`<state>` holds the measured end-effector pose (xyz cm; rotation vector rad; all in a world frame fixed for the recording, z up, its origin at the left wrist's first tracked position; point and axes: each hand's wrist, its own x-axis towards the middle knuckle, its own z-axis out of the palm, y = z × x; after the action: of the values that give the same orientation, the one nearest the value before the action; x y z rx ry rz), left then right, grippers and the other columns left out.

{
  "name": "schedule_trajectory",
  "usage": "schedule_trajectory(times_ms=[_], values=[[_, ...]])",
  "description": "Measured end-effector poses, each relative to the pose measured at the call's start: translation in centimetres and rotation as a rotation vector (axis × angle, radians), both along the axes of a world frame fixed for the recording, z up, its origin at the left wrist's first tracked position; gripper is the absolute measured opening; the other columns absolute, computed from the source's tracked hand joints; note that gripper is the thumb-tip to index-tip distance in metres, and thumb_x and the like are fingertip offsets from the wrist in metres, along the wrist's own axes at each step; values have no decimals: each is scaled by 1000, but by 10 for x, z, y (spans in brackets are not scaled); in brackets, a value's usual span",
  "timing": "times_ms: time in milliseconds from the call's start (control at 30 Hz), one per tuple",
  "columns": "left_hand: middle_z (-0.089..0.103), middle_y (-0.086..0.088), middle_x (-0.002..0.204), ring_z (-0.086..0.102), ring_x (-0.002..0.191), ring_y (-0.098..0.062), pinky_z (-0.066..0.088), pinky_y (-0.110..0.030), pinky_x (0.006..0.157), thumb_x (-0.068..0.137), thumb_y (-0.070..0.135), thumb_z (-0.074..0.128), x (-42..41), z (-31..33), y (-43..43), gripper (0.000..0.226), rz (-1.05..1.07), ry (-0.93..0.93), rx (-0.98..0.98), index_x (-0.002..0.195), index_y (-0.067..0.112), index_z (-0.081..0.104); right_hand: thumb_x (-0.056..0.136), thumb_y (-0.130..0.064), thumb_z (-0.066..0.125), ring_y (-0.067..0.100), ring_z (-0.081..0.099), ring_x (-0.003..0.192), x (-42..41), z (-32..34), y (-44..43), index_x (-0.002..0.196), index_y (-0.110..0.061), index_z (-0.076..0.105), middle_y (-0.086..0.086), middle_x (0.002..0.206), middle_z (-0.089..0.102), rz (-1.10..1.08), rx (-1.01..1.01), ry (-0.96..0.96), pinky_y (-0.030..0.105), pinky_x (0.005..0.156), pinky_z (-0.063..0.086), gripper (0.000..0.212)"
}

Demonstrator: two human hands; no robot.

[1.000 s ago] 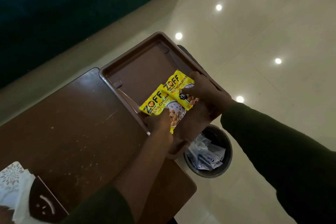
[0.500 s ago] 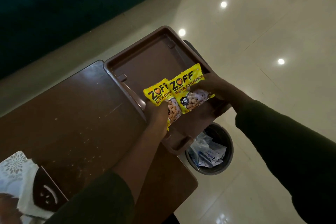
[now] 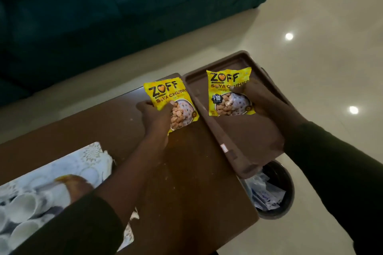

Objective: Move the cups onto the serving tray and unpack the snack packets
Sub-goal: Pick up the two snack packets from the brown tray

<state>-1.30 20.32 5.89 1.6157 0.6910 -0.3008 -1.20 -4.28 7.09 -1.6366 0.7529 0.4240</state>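
Two yellow packets marked ZOFF SOYA CHUNKS are held apart, one in each hand, above the brown desk (image 3: 87, 130). The left hand (image 3: 154, 118) grips the left packet (image 3: 170, 101) by its lower left part, thumb on the printed face and the other fingers hidden behind it; this packet hangs over the desk just left of the tray (image 3: 255, 141). The right hand (image 3: 267, 103) holds the right packet (image 3: 228, 93) by its right edge, thumb pressed on the front and the remaining fingers behind, and this packet sits over the tray's far half. Whether either packet is torn open cannot be told. The tray is brown and rectangular, lying at the desk's right end with its near corner jutting past the desk edge. Below that corner, on the pale tiled floor (image 3: 310, 47), stands a round dark bin (image 3: 288, 192) with crumpled wrappers inside. On the desk well to the left of the tray lies a printed box (image 3: 51, 182) showing white cups; it is blurred. Beyond the desk a dark teal sofa (image 3: 124, 6) runs along the floor. Both arms wear dark sleeves.
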Motion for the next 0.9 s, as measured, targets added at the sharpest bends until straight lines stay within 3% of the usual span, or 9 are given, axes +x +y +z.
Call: schedule_trajectory(times_ms=[233, 367, 500, 600, 700, 767, 900], values=[[65, -8, 111, 67, 103, -28, 55, -50, 90, 83, 17, 74, -10, 23, 147, 39, 126, -101, 11, 112, 10, 50, 85, -26, 69, 37, 69, 98, 25, 8, 132, 97, -8, 67, 18, 109, 72, 100, -52, 11, 56, 95, 51, 22], [66, -10, 99, 67, 98, -34, 55, -52, 89, 86, 15, 70, -30, 41, 230, 20, 175, -188, 13, 97, 9, 54, 82, -22, 72, 32, 69, 98, 29, 22, 216, 110, -4, 63, 14, 110, 71, 166, -116, -87, 53, 89, 55, 35], [71, -8, 96, 70, 95, -31, 56, -50, 88, 88, 17, 68, -54, 56, 308, 8, 184, -237, -1, 85, 18, 60, 85, -18, 69, 29, 72, 90, 22, 30, 305, 109, -13, 59, 10, 102, 74, 237, 32, -110, 44, 78, 60, 26], [73, -5, 99, 71, 94, -27, 56, -47, 87, 87, 20, 69, -72, 60, 365, 6, 206, -225, 15, 89, 20, 63, 85, -15, 68, 26, 71, 93, 10, 32, 363, 105, -19, 56, 6, 102, 72, 280, 28, -160, 36, 72, 59, 24], [72, -7, 100, 71, 89, -24, 56, -40, 80, 88, 20, 68, -99, 50, 421, 6, 243, -194, 57, 93, 20, 63, 84, -15, 66, 29, 67, 100, -12, 21, 410, 112, -15, 58, 9, 110, 70, 396, -91, -177, 43, 89, 54, 29], [69, -6, 97, 68, 84, -22, 55, -29, 68, 90, 17, 64, -118, 37, 453, 14, 278, -154, 97, 103, 13, 60, 84, -17, 65, 29, 66, 101, -31, 13, 429, 115, -10, 58, 11, 110, 69, 418, -188, -186, 41, 91, 53, 33], [57, -30, 127, 57, 115, -41, 45, -38, 84, 95, 10, 56, -160, 5, 513, 37, 298, -39, 163, 127, -8, 49, 85, -7, 62, 32, 64, 106, -68, -12, 453, 120, -4, 55, 16, 115, 65, 394, -218, -177, 49, 94, 51, 36]])
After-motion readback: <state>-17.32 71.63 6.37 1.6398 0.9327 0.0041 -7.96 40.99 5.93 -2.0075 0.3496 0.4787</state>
